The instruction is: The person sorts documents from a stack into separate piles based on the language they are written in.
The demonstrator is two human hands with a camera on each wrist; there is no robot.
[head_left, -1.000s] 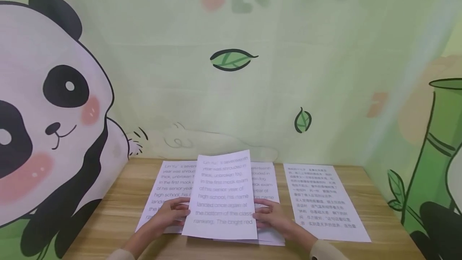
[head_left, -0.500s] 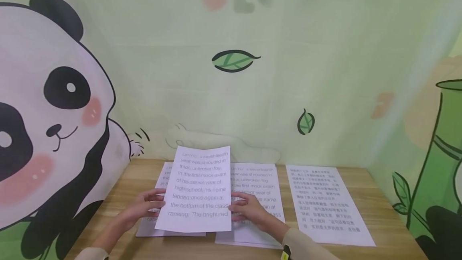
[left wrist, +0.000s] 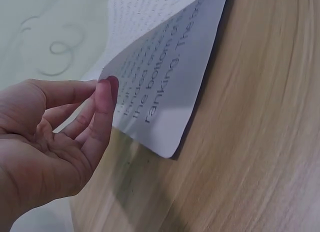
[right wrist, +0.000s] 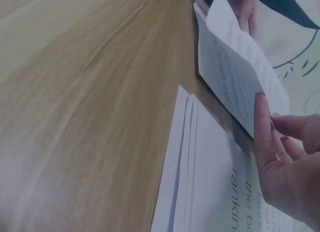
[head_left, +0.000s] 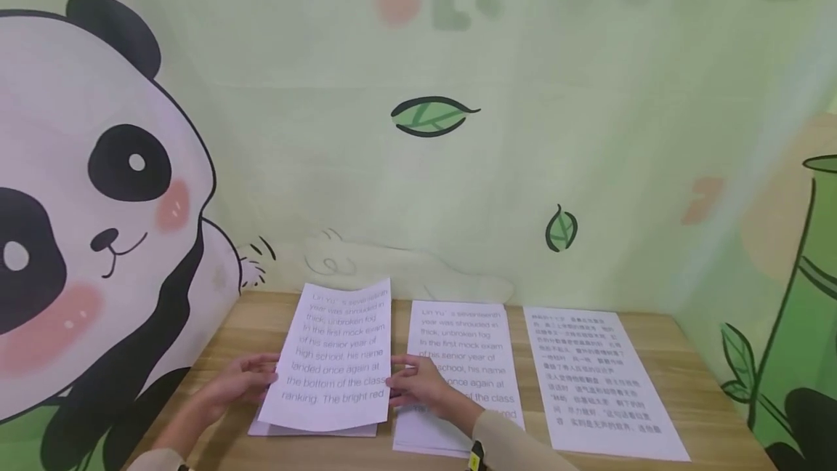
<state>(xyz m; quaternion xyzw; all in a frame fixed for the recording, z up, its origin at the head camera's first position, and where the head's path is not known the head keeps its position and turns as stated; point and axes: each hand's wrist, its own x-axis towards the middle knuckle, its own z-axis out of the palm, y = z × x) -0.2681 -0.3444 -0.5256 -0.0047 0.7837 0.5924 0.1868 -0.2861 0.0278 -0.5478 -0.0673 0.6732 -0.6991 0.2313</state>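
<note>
A printed sheet of paper (head_left: 333, 355) with English text is held above the left part of the table, slightly bowed. My left hand (head_left: 238, 384) pinches its left edge between thumb and fingers. The right hand (head_left: 425, 387) pinches the opposite edge. Beneath it lies another printed sheet (left wrist: 172, 137), mostly hidden in the head view; the left wrist view shows a gap between the two. Partly under my right hand is the middle stack of English sheets (head_left: 467, 344), and several layered edges show in the right wrist view.
Farther right on the wooden table (head_left: 294, 453) lies paper printed with Chinese text (head_left: 601, 384). A pale green backdrop cloth (head_left: 314, 166) with a panda, leaves and bamboo hangs behind the table's back edge.
Both hands have carried the sheet left, from over the gap between the left and middle papers to above the left paper, and lowered it. The middle stack is now mostly uncovered.
</note>
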